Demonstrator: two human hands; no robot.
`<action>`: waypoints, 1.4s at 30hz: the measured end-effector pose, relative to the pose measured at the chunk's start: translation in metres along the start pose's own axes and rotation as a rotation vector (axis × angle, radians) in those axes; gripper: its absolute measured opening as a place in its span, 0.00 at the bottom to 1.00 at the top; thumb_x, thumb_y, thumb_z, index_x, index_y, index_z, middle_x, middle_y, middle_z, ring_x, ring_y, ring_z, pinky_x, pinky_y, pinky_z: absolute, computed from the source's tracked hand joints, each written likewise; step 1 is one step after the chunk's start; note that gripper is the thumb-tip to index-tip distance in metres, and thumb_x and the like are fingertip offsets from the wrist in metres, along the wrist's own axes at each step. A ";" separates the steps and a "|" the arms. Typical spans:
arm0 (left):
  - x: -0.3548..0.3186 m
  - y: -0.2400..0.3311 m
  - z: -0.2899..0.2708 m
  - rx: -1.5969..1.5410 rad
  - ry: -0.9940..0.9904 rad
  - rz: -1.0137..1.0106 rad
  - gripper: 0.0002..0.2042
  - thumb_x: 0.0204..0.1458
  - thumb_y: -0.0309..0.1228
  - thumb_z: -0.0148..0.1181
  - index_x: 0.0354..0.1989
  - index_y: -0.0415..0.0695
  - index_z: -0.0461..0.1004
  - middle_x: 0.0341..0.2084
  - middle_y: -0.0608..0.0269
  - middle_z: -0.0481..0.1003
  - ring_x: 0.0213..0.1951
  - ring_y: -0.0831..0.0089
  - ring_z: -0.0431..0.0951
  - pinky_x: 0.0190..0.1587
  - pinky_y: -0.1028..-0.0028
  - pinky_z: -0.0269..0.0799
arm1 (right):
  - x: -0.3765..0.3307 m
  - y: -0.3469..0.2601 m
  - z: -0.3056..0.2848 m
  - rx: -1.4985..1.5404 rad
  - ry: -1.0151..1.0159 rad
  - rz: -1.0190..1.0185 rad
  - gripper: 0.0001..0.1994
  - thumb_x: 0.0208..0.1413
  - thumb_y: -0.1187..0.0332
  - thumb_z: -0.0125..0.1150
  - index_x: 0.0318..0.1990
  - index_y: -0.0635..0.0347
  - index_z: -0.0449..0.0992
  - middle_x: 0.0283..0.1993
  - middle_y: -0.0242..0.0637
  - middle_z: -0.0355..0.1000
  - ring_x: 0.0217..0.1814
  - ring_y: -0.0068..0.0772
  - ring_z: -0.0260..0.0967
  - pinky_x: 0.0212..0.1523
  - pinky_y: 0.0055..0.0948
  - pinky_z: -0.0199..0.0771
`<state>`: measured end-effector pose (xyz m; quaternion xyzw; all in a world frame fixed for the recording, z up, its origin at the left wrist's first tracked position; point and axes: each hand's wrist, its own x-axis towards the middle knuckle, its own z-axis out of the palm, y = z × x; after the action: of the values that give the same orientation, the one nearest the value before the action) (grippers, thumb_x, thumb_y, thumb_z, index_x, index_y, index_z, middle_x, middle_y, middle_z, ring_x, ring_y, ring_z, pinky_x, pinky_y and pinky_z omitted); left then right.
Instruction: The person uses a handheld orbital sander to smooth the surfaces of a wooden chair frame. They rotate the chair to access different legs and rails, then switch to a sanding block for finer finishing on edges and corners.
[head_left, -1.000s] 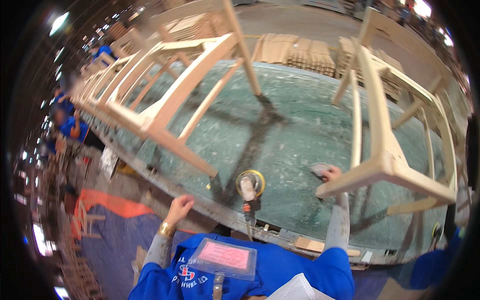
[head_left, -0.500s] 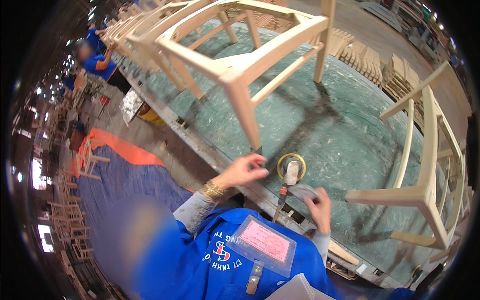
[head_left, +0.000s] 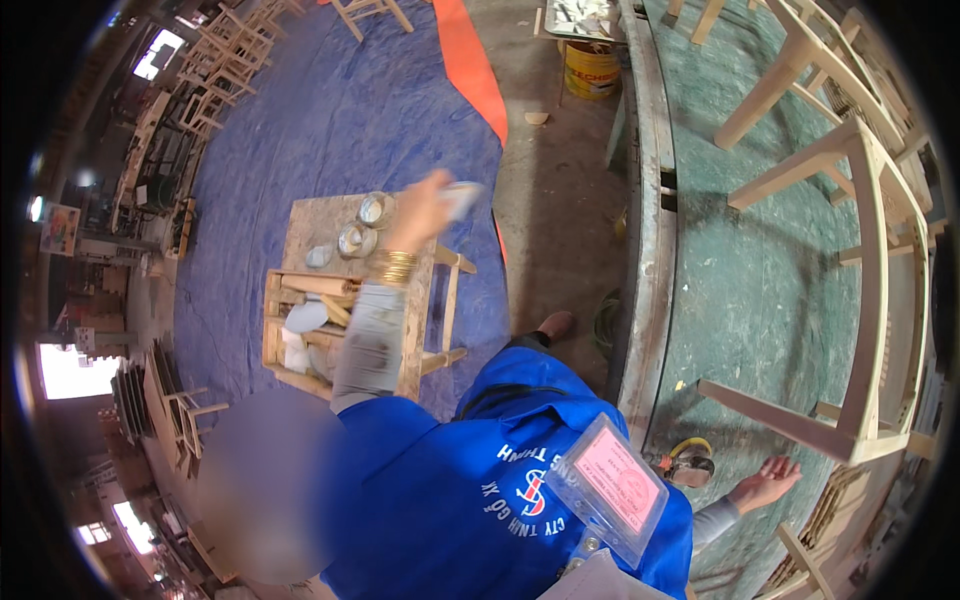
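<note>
Tins (head_left: 356,241), apparently, on stool (head_left: 316,218), left of table (head_left: 720,320)

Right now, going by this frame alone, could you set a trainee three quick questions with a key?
1. Which hand has gold bangles at its wrist?
2. True or false: the right hand grips the yellow-rimmed sander.
3. The two round tins stand on: A) the green worktable; B) the small wooden table; C) the blue floor sheet.

Key:
1. The left hand.
2. False; the hand is apart from it.
3. B.
</note>
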<state>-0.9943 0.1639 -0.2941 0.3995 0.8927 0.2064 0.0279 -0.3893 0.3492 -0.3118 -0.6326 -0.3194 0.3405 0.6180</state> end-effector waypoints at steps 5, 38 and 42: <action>-0.015 -0.111 -0.023 -0.107 -0.135 -0.255 0.17 0.48 0.29 0.54 0.47 0.36 0.71 0.41 0.46 0.75 0.43 0.54 0.76 0.47 0.62 0.70 | 0.062 0.035 -0.005 0.051 -0.243 -0.312 0.18 0.59 0.63 0.47 0.52 0.66 0.66 0.52 0.44 0.67 0.54 0.36 0.64 0.56 0.38 0.65; -0.078 0.390 0.133 -1.486 -0.595 0.488 0.25 0.55 0.50 0.51 0.43 0.36 0.62 0.25 0.54 0.70 0.26 0.70 0.72 0.29 0.70 0.70 | 0.074 -0.077 0.030 1.230 -0.012 0.035 0.09 0.60 0.64 0.51 0.34 0.59 0.62 0.27 0.34 0.65 0.29 0.29 0.67 0.33 0.30 0.73; 0.017 0.440 0.066 -1.406 -0.724 0.547 0.26 0.55 0.56 0.46 0.37 0.40 0.63 0.16 0.59 0.68 0.17 0.70 0.70 0.19 0.72 0.67 | 0.053 -0.122 0.049 0.990 -0.137 -0.195 0.12 0.59 0.68 0.50 0.46 0.62 0.59 0.40 0.41 0.69 0.41 0.36 0.72 0.41 0.33 0.75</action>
<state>-0.6822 0.4612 -0.1805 0.5333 0.3632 0.5737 0.5046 -0.3980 0.4241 -0.1916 -0.2072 -0.2171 0.4327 0.8501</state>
